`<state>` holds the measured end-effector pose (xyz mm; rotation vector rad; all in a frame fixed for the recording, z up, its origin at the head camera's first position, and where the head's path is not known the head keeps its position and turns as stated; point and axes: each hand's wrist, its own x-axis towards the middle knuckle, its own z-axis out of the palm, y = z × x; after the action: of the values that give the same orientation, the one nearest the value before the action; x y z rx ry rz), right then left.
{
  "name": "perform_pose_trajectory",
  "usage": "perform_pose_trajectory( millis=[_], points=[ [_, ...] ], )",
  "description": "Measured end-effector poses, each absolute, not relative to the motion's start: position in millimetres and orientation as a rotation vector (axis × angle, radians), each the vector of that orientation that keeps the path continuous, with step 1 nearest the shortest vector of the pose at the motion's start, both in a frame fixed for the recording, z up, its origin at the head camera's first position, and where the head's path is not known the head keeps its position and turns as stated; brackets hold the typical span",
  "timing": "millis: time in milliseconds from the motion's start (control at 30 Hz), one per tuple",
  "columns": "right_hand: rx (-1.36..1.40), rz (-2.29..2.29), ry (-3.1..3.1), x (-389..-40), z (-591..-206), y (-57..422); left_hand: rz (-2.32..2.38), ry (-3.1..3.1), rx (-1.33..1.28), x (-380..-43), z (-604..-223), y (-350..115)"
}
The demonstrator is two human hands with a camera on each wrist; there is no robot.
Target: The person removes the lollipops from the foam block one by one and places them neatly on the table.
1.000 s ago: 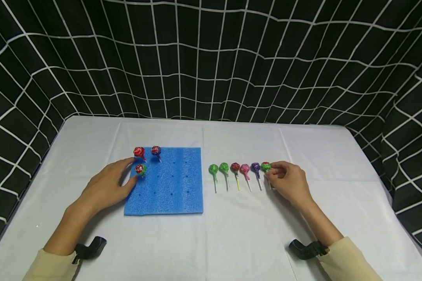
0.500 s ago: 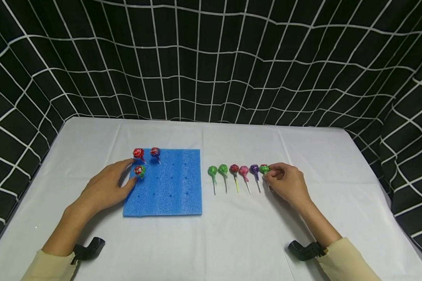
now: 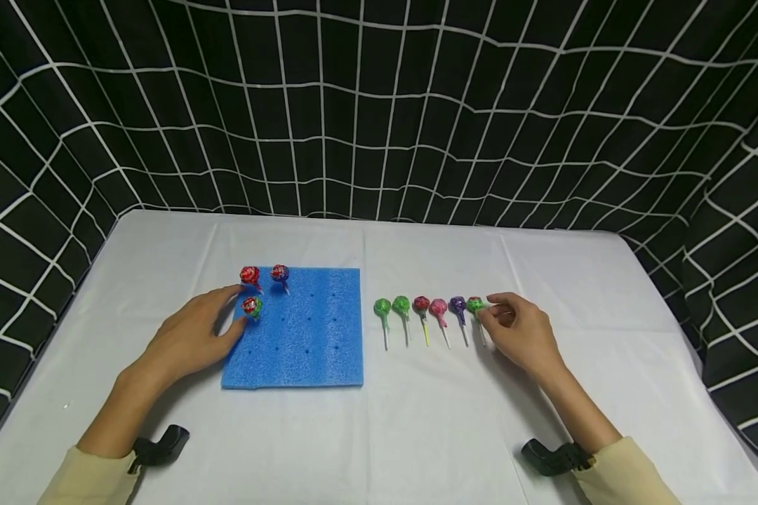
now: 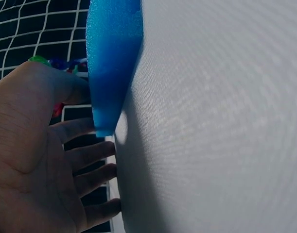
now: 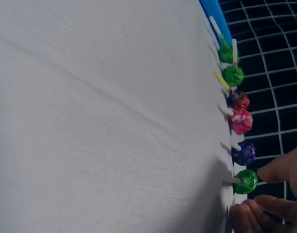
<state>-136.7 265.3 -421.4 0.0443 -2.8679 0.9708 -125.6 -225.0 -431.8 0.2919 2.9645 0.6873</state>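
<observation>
A blue foam board (image 3: 318, 365) with small holes lies on the table. Three wrapped lollipops stand in it: a red one (image 3: 249, 274), a red-and-blue one (image 3: 280, 273) and a red-and-green one (image 3: 251, 306). My left hand (image 3: 192, 333) rests at the board's left edge, thumb and fingers spread. In the left wrist view the fingertips touch the tabletop beside the foam (image 4: 112, 63). My right hand (image 3: 523, 333) is beside the rightmost lollipop, a green-and-red one (image 3: 475, 304). Thumb and forefinger are apart there, and the right wrist view shows that green lollipop (image 5: 246, 181) not pinched.
Several more lollipops lie in a row right of the board: two green ones (image 3: 382, 306), a dark red one with a yellow stick (image 3: 422, 304), a pink one (image 3: 439, 307) and a purple one (image 3: 457, 304). A white cloth (image 3: 366, 442) covers the table. Black white-gridded curtain (image 3: 379, 105) surrounds it.
My right thumb and forefinger have parted from the rightmost lollipop, which lies in the row with its stick now showing. The left hand and the board stay in place.
</observation>
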Motion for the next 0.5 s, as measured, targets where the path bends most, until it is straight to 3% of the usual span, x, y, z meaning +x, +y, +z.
perform_pose_trajectory(
  millis=[500],
  points=[
    [0.172,1.065,-2.661,-127,-413,240,0.687,2.968,0.300,-126,-432,-224]
  ],
)
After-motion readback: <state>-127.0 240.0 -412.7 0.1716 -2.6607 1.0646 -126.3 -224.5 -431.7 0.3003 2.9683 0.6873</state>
